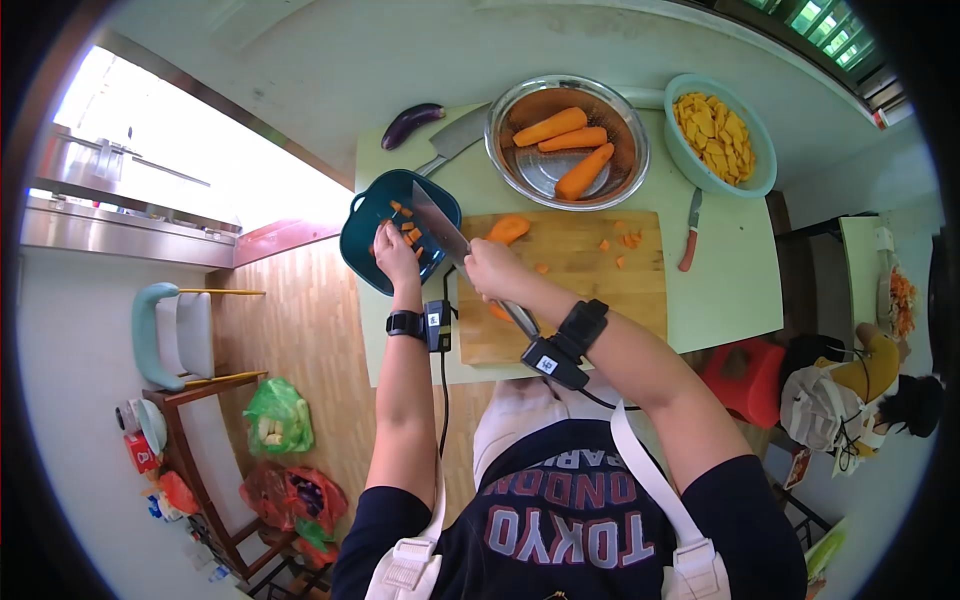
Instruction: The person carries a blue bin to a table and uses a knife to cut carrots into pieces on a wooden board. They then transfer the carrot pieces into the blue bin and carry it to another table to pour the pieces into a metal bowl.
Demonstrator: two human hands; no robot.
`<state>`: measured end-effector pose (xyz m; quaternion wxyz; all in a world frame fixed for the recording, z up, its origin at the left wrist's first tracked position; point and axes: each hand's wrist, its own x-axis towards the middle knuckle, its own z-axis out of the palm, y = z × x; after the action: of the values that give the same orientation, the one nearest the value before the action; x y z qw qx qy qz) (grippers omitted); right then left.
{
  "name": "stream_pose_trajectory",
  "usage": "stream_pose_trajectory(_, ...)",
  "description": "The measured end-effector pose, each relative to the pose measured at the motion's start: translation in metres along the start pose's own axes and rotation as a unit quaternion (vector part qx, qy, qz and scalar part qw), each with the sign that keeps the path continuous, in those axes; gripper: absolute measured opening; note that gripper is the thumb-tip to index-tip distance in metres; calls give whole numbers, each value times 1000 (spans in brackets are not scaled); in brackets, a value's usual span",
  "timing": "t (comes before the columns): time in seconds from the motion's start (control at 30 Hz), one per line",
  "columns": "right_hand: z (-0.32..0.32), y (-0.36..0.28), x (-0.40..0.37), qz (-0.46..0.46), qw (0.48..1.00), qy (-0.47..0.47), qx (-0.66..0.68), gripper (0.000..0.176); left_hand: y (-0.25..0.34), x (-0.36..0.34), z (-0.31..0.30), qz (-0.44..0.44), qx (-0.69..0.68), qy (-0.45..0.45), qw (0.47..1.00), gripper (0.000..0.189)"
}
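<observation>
- The right hand (pixel 492 270) is closed in a fist around the handle of a cleaver (pixel 441 226). The forearm reaches in from the lower right, and a black band with a small device sits on the wrist.
- The cleaver is tilted, its broad blade pointing up and left, with the tip over the rim of a teal bowl (pixel 362 238).
- The left hand (pixel 396 252) comes straight up from below, a black watch on its wrist. Its fingers are bent down beside the flat of the blade, over the bowl. I cannot tell whether they pinch anything.
- Small orange carrot pieces (pixel 406 231) lie inside the teal bowl, just by the left fingers.
- The bowl stands at the left end of a wooden cutting board (pixel 600 295), touching or nearly touching its edge, on a pale green worktop (pixel 730 290).
- A carrot stump (pixel 508 229) and a few small bits lie on the board, near the right hand.
- Behind the board a metal bowl (pixel 628 125) holds three whole peeled carrots. A light green bowl (pixel 762 150) beside it holds yellow slices.
- A small red-handled knife (pixel 690 240) lies to the right of the board.
</observation>
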<state>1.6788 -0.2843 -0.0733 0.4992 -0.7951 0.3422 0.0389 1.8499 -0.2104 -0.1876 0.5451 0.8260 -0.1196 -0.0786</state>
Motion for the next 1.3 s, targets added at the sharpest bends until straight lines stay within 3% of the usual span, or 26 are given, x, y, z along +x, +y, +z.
stream_pose_trajectory(0.07,-10,10,-9,61,987,-49,140,22,15,-15,-1,34,11,25,999,29)
stream_pose_trajectory(0.13,-21,33,-28,66,979,-44,190,23,24,-28,4,145,38,102,983,18)
stream_pose_trajectory(0.17,-28,47,-42,68,968,-35,240,23,29,-34,9,144,35,97,984,18)
stream_pose_trajectory(0.23,-46,79,-77,99,973,5,210,24,45,-55,19,94,-114,-5,989,15)
stream_pose_trajectory(0.3,-58,120,-120,133,955,61,259,21,58,-86,36,205,-53,-128,969,15)
stream_pose_trajectory(0.4,-74,177,-185,206,919,149,302,20,46,-128,72,349,18,-357,866,22)
stream_pose_trajectory(0.43,-79,187,-202,231,909,183,294,20,50,-139,77,350,15,-361,864,22)
stream_pose_trajectory(0.5,-84,214,-225,248,896,204,307,20,59,-159,81,292,238,-421,825,26)
stream_pose_trajectory(0.53,-83,229,-232,263,883,221,321,20,61,-165,85,260,307,-395,826,30)
stream_pose_trajectory(0.57,-84,232,-234,266,880,226,323,20,61,-168,87,263,305,-401,823,30)
stream_pose_trajectory(0.63,-80,239,-232,256,900,201,291,20,59,-167,87,166,318,-385,850,30)
stream_pose_trajectory(0.7,-72,238,-221,240,900,193,309,20,47,-167,100,148,292,-403,855,33)
stream_pose_trajectory(0.77,-66,239,-204,246,902,187,301,20,35,-165,125,229,197,-463,833,40)
stream_pose_trajectory(0.9,-58,233,-180,227,903,158,328,23,79,-182,162,232,175,-466,836,45)
stream_pose_trajectory(1.0,-53,223,-166,223,906,152,326,24,80,-182,169,292,117,-478,820,46)
stream_pose_trajectory(1.1,-48,214,-155,213,902,134,351,24,71,-173,162,244,62,-476,843,45)
stream_pose_trajectory(1.17,-45,204,-153,205,906,98,356,20,66,-171,146,155,57,-456,875,40)
stream_pose_trajectory(1.3,-38,169,-144,176,922,52,340,21,75,-155,87,193,20,-366,910,36)
